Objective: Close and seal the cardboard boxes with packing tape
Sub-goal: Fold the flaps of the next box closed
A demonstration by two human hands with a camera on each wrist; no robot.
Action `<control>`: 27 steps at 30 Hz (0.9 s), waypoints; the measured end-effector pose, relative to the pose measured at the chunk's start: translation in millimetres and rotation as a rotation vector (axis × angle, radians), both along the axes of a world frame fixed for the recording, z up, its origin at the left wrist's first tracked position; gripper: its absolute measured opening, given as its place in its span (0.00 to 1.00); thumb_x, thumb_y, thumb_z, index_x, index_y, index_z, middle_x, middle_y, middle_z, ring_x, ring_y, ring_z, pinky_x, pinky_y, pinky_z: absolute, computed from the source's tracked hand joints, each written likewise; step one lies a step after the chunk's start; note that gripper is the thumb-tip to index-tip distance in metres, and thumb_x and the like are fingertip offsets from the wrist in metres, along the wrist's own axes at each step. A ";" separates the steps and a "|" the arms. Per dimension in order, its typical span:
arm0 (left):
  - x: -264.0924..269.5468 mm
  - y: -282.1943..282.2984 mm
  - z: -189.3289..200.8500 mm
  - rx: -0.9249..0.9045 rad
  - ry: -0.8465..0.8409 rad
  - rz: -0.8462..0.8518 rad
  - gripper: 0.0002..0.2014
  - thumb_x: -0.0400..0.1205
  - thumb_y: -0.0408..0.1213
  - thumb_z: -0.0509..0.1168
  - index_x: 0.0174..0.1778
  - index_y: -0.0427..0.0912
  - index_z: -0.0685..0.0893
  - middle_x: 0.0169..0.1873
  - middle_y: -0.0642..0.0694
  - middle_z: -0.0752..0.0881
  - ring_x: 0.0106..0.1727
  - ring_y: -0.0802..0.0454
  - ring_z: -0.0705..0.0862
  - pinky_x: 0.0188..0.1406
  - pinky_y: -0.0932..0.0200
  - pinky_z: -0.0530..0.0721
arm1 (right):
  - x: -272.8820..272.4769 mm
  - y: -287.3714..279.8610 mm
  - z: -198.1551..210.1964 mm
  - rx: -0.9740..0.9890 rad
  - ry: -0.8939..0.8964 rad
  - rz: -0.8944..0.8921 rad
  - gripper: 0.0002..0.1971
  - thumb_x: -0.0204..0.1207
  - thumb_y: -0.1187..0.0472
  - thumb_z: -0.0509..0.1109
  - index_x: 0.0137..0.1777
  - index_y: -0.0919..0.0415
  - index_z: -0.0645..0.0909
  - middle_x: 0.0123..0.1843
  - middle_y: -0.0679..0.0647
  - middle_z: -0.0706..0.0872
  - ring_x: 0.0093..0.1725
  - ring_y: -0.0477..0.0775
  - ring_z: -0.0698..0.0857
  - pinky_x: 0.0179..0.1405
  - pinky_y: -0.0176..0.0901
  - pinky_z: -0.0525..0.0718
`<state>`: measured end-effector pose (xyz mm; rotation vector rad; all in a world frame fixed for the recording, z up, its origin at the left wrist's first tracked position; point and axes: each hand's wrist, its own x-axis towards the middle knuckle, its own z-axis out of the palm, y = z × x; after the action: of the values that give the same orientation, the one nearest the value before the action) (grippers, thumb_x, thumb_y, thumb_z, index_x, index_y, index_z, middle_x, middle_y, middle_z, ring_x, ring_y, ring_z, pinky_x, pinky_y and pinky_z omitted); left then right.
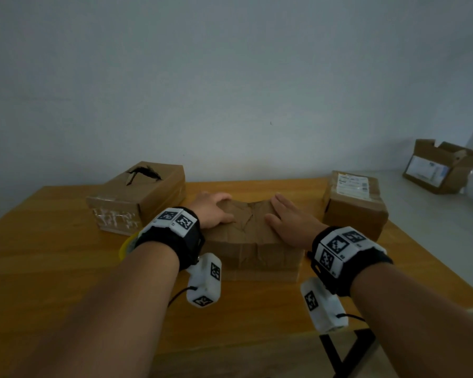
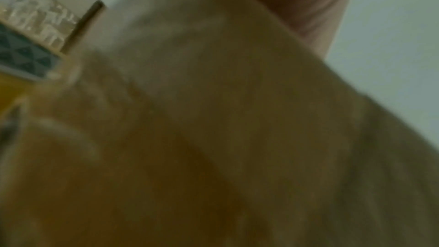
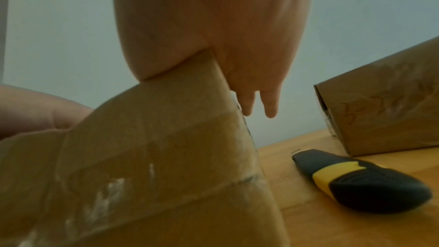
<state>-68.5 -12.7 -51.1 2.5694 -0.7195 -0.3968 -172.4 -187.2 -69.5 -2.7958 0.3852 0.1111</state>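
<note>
A low, flat cardboard box [image 1: 250,238] lies in the middle of the wooden table [image 1: 52,255], near its front edge. The cardboard is brown, matte and much wrinkled; the top flaps are creased and sag a little along the middle line. On its side, in the right wrist view, old clear tape shows with white, peeled marks.

The left hand [image 1: 212,211] lies on the left part of the top, fingers relaxed and bent over the far edge, holding nothing. The right hand [image 1: 291,219] lies flat on the right part, fingers straight and together, pressing the flap down.

To the left stands a taller box [image 1: 139,197], rectangular, with a torn dark hole in the top and shiny crumpled tape on its front face. To the right stands another closed box [image 1: 355,203] with a white printed label on top. Between this one and the middle box a utility knife [image 3: 363,179] lies on the table; its body is black and yellow, smooth and rounded.

Something yellow and round [image 1: 126,246] shows under the left wrist; I cannot tell what it is. Far right, on a pale surface, an open box [image 1: 440,167] stands with its flaps up.
</note>
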 end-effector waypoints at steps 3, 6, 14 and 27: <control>7.3 10.0 -2.1 -0.067 0.097 -0.013 0.30 0.80 0.48 0.68 0.78 0.59 0.66 0.78 0.45 0.63 0.74 0.43 0.69 0.73 0.47 0.72 | -1.8 1.1 1.2 -0.001 0.000 0.003 0.37 0.84 0.36 0.47 0.86 0.55 0.43 0.87 0.47 0.40 0.85 0.50 0.48 0.83 0.54 0.52; 12.2 18.6 -5.1 -0.174 0.178 0.012 0.29 0.80 0.45 0.68 0.77 0.56 0.67 0.73 0.45 0.72 0.67 0.45 0.77 0.69 0.46 0.78 | -2.0 -0.1 0.8 0.027 -0.022 0.014 0.35 0.86 0.40 0.49 0.86 0.55 0.44 0.87 0.47 0.41 0.85 0.50 0.49 0.82 0.50 0.53; 5.2 30.3 -16.8 -0.386 0.192 0.036 0.17 0.88 0.42 0.53 0.74 0.55 0.71 0.67 0.46 0.75 0.63 0.47 0.78 0.65 0.49 0.80 | -0.9 -8.6 -3.6 0.215 -0.114 0.003 0.26 0.89 0.53 0.47 0.86 0.56 0.50 0.87 0.48 0.48 0.85 0.48 0.49 0.80 0.40 0.48; 1.1 5.3 -3.1 -0.120 -0.025 0.043 0.20 0.88 0.31 0.46 0.73 0.48 0.72 0.69 0.42 0.75 0.63 0.42 0.78 0.53 0.55 0.78 | 8.9 -4.4 -2.2 0.061 -0.133 0.001 0.24 0.88 0.51 0.49 0.82 0.55 0.59 0.83 0.53 0.60 0.79 0.57 0.64 0.76 0.49 0.64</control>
<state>-67.5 -7.5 -54.1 2.4759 -0.6742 -0.2987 -163.5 -191.6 -71.7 -2.7249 0.3419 -0.0612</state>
